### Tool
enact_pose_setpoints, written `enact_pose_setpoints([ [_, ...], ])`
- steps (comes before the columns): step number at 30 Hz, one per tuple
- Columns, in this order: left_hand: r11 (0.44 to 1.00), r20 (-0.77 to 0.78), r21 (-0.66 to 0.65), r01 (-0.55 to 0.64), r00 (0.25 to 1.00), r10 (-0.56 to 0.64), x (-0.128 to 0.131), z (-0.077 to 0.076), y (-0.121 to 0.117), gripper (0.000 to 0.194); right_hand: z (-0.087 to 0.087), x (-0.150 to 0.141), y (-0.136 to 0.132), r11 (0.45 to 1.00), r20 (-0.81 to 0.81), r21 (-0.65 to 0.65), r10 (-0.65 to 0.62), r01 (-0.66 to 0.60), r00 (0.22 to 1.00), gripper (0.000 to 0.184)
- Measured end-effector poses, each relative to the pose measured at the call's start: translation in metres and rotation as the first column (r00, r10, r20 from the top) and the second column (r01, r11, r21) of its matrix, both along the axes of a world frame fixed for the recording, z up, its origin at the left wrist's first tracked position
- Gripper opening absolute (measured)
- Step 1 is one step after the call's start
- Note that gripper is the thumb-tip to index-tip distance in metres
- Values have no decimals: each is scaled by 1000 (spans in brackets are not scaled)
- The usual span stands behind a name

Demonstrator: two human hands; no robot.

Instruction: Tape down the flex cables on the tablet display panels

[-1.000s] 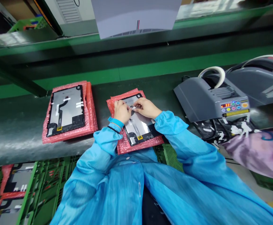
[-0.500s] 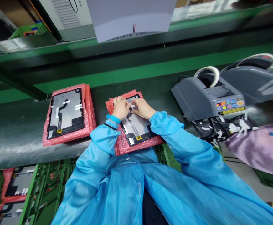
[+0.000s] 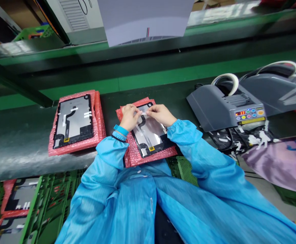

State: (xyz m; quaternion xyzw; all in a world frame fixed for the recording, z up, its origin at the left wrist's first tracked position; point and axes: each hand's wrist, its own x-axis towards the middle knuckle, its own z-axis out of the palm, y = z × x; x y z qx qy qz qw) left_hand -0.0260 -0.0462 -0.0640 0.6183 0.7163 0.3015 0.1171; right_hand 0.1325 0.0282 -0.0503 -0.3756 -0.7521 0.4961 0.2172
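A small strip of white tape (image 3: 144, 113) is stretched between the fingertips of my two hands. My left hand (image 3: 129, 117) pinches its left end, and my right hand (image 3: 162, 115) pinches the other. Directly below them lies a tablet display panel (image 3: 155, 135), silver-backed with a black frame, a black flex cable and a yellow-edged label at its near end. Pink bubble wrap (image 3: 130, 151) lies under the panel. My fingers partly cover the panel's far end.
To the left, a similar panel (image 3: 74, 118) with white tape strips rests on stacked pink bubble-wrap bags (image 3: 100, 125). A grey tape dispenser (image 3: 210, 108) with a lit display stands at right, near a second dispenser (image 3: 272, 88). Green crates (image 3: 51, 206) sit below the bench edge.
Both hands have lifted slightly and drawn apart from the panel's surface, my right hand moving rightward. The tape strip now shows clearly between the fingertips.
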Motion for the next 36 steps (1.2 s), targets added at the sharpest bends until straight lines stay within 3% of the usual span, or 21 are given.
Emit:
enact_pose_setpoints([
  [4, 997, -55, 76, -23, 998, 28, -2, -8, -15, 20, -2, -2, 4, 988, 76, 149, -58, 46, 995, 14],
  [8, 950, -227, 51, 308, 930, -290, -6, -20, -35, 30, -7, -1, 8, 975, 172, 223, -58, 18, 983, 13],
  [10, 926, -288, -13, 377, 885, -365, -7, -26, -39, 38, -9, -2, 7, 975, 228, 221, -51, 0, 972, 13],
  [18, 910, -362, -61, 409, 841, -402, -15, -34, -34, 63, -7, -11, -8, 973, 454, 229, -99, -9, 886, 18],
  [24, 905, -349, -45, 423, 842, -411, -16, -37, -35, 66, -3, -16, -14, 957, 517, 291, -172, 17, 838, 17],
  [31, 905, -342, -41, 424, 845, -411, -16, -36, -35, 64, -8, -18, -12, 980, 507, 197, -125, 26, 853, 23],
  [36, 904, -345, -48, 426, 842, -415, -16, -36, -35, 64, -7, -21, -16, 961, 559, 275, -182, 26, 809, 20],
])
